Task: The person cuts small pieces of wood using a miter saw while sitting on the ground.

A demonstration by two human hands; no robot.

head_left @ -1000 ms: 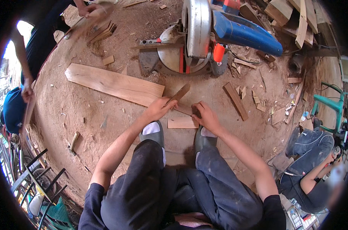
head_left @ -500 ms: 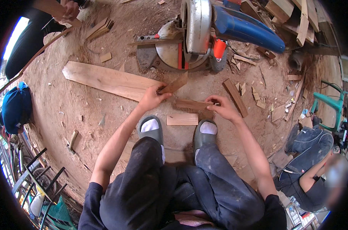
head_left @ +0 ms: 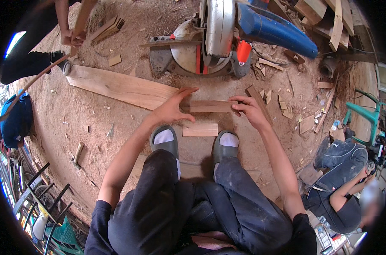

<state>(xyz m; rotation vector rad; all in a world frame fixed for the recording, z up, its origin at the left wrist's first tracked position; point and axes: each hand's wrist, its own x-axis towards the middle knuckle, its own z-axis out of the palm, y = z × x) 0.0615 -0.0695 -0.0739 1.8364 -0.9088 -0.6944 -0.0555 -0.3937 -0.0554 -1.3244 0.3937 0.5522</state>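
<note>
My right hand [head_left: 249, 110] pinches the right end of a short brown wooden board [head_left: 212, 106], held level above the dirt floor. My left hand [head_left: 171, 109] is at its other end, thumb and fingers spread wide apart. A darker bit of wood [head_left: 185, 109] shows between that hand and the board; whether it is a separate piece I cannot tell. Below the board, a pale wooden block [head_left: 200, 130] lies between my two sandaled feet. A long tapered plank [head_left: 120, 88] stretches away to the left from behind my left hand. Beyond my right fingers lies another dark brown board [head_left: 261, 104].
Ahead stands a miter saw [head_left: 218, 34] with a blue handle [head_left: 278, 32]. Offcuts litter the floor on the right, near a green plastic chair [head_left: 365, 112]. A hammer [head_left: 77, 155] lies at left. Another person's hands [head_left: 72, 38] grip a wooden piece at upper left; someone sits at lower right.
My left hand has let go of the small wooden piece it held and spread its fingers. The right hand's board has shifted up and levelled. The person at upper left has moved their hands lower.
</note>
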